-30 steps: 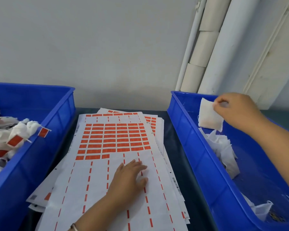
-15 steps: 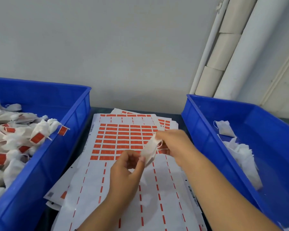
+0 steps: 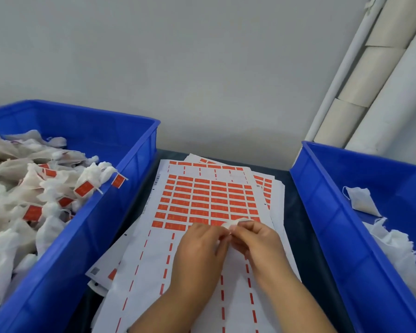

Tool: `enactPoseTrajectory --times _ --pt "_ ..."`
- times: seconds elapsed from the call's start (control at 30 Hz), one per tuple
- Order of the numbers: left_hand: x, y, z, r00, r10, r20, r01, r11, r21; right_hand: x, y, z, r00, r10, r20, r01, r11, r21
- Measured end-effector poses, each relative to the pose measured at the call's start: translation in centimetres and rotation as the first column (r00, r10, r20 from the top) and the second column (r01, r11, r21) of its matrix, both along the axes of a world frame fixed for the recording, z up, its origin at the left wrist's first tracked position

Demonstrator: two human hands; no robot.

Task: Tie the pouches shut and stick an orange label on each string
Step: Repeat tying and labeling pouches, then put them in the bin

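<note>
Both hands, left hand (image 3: 199, 248) and right hand (image 3: 255, 241), are pinching one small white pouch (image 3: 235, 223) above the label sheet (image 3: 202, 200), its visible edge running sideways; blue bins are flanking the sheet, left bin (image 3: 120, 188) holding tied pouches.

Left bin (image 3: 120, 186) and right bin (image 3: 322, 212): blue moulded plastic, smooth, with a slight sheen. Tied pouches (image 3: 22, 193) in the left bin: white, thin gauzy cloth, matt, with frayed, fluffy edges. Loose pouches (image 3: 360, 200) in the right bin: same white cloth, crumpled. Label sheets (image 3: 202, 200): white backing paper, smooth, carrying matt orange paper stickers. Wall (image 3: 178, 68): matt painted plaster. Pipes (image 3: 382, 80): smooth, off-white, matt; material unclear.
</note>
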State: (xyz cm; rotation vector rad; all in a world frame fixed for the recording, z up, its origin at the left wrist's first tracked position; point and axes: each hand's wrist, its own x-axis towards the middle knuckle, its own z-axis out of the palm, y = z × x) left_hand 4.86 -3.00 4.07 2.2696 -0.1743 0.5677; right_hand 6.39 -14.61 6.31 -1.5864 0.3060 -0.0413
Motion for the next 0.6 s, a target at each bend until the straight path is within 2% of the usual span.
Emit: enactPoseTrajectory --times 0.1,0.2,0.37,0.43,0.5,0.6 --pt "0.1 0.2 -0.1 1.0 -0.017 0.023 0.016 0.999 0.051 0.0 -0.1 -1.6 0.996 -0.077 0.035 0.077 0.997 0.022" --pt "0.5 0.2 -0.6 0.998 -0.009 -0.066 0.017 0.991 0.132 -0.3 -0.5 -2.5 0.988 -0.148 0.051 0.147 0.989 0.016" --pt "1.2 -0.1 -0.9 0.978 -0.015 -0.207 0.058 0.978 0.202 -0.5 -0.5 -2.9 0.976 -0.155 0.156 0.175 0.976 -0.13" --pt "1.2 -0.3 -0.9 0.977 -0.022 -0.213 0.058 0.985 0.164 -0.9 -0.4 -3.0 0.953 -0.127 0.274 0.187 0.961 -0.205" --pt "1.0 -0.3 -0.6 0.978 -0.023 -0.205 0.052 0.99 0.135 -1.2 -0.6 -3.1 0.915 -0.036 0.401 0.19 0.917 -0.351" --pt "0.6 -0.2 0.0 0.977 -0.038 -0.209 0.059 0.994 0.095 -1.3 -0.9 -2.9 0.85 0.155 0.504 0.201 0.788 -0.581"
